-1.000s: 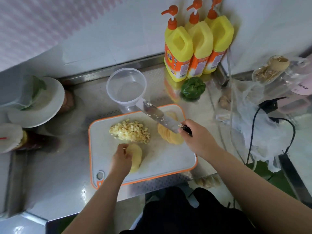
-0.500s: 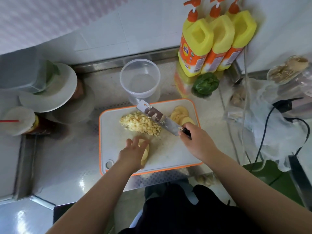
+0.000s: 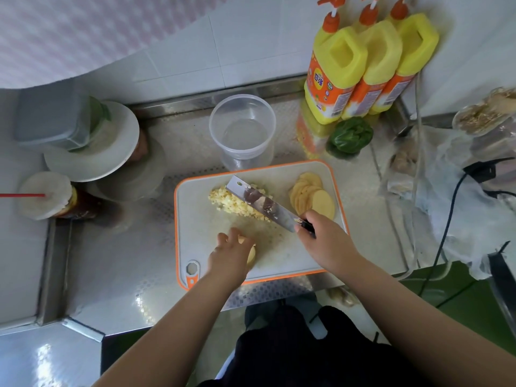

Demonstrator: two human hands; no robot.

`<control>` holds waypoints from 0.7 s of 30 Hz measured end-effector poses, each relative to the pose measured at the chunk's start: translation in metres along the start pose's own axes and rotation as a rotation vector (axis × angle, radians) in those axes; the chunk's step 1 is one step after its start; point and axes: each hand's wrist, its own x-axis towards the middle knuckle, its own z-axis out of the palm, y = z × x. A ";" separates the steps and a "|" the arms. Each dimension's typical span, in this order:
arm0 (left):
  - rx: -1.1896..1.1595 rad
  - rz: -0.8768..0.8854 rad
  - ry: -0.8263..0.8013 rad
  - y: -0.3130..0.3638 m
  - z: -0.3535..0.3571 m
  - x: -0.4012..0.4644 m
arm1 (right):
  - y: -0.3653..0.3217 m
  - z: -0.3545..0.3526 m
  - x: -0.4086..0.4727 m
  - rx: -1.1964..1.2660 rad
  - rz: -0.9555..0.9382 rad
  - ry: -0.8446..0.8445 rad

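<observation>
The right grip (image 3: 326, 244) is wrapped round the dark handle of a knife (image 3: 259, 202), whose broad blade slants away to the far left over the diced potato (image 3: 234, 203). Whether its edge touches the board cannot be told. The left grip (image 3: 230, 255) curls over a potato piece (image 3: 252, 256) and holds it down near the cutting board's (image 3: 282, 255) near edge, towards its left corner. A fan of potato slices (image 3: 312, 199) lies in the board's far right corner, just beyond the right grip. The board sits on the steel bench (image 3: 111, 261). A clear tub (image 3: 242, 129) stands just behind it. Three yellow bottles (image 3: 363, 65) and a green pepper (image 3: 350, 135) fill the bench's far right corner.
</observation>
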 end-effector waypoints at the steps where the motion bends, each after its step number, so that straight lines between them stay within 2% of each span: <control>1: -0.015 -0.012 0.003 0.001 0.000 0.001 | 0.000 0.001 0.000 0.001 0.006 0.001; 8: -0.086 -0.060 0.047 -0.001 0.000 0.008 | -0.003 0.009 0.004 -0.086 0.050 0.014; 14: -0.109 -0.033 0.101 -0.007 0.007 0.004 | -0.006 0.020 0.007 -0.305 -0.051 0.022; 17: -0.143 -0.039 0.111 -0.012 0.010 0.002 | -0.007 0.026 0.007 -0.329 -0.117 -0.030; 19: -0.169 -0.025 0.227 -0.015 0.016 -0.003 | -0.008 0.031 0.008 -0.341 -0.147 -0.052; 21: -0.230 0.048 0.504 -0.015 0.027 -0.007 | -0.011 0.035 0.008 -0.373 -0.174 -0.052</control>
